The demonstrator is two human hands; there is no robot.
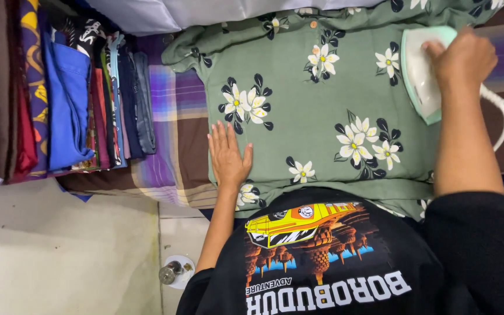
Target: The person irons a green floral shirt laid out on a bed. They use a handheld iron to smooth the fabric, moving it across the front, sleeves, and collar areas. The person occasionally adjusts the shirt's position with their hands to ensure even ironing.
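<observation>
Left hand fingers flat, together on green shirt | right hand clamps iron | folded clothes leftward

**Ironing a green floral shirt**

Green shirt with white flowers spread flat on a striped purple-and-brown cloth. Left hand pressed palm-down on the shirt's near edge, fingers straight and together. Right hand closed around the handle of a pale green iron, sole down on the shirt's right side; white cord trailing off beside the forearm. Folded clothes stacked at far left. Small metal object on the floor below.
</observation>
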